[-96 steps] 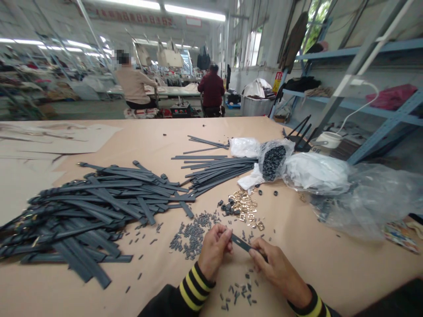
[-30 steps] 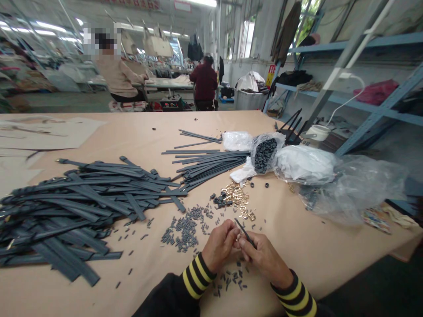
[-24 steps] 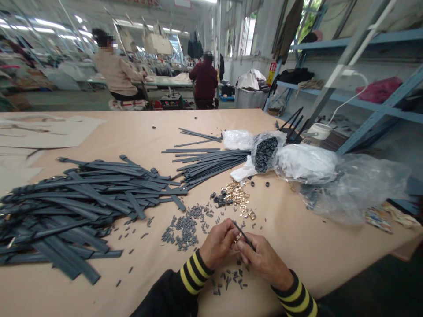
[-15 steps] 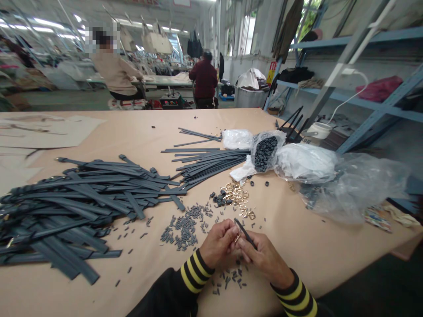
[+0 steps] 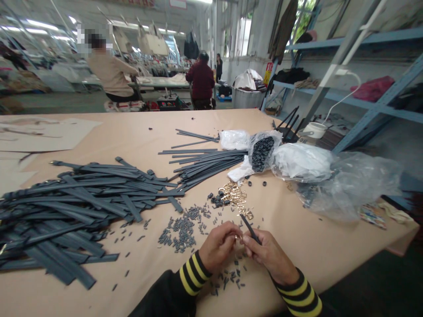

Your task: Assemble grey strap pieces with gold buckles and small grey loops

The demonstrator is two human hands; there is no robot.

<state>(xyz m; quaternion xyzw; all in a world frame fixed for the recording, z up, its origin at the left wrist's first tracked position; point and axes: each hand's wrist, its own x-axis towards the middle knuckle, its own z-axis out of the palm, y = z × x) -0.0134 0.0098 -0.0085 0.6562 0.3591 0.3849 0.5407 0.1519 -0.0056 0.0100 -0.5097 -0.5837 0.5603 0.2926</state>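
Note:
A dark grey strap [image 5: 248, 225] rests in my right hand [image 5: 271, 254], its free end pointing up and away from me. The fingers of that hand are closed round it. Facing it, my left hand [image 5: 218, 246] is closed in a pinch on a small gold buckle [image 5: 236, 238], mostly covered by the fingertips. Both hands' fingertips nearly meet above the table. Just beyond them lies a heap of gold buckles [image 5: 235, 193] beside a few black loops [image 5: 218, 199]. Small dark cut pieces [image 5: 181, 229] are scattered left of my hands, and more [image 5: 231, 277] lie beneath.
A big pile of dark straps [image 5: 82, 198] covers the table's left. Narrower strips [image 5: 211, 160] lie at mid-table, near an open plastic bag of black loops [image 5: 261, 153]. More plastic bags [image 5: 302, 160] stand at the right, before a blue shelf [image 5: 350, 94]. Two people sit farther back.
My hands have lowered slightly toward me. The strap in my right hand has shifted right, away from my left fingers, and less of the buckle shows. The camera view has turned slightly right.

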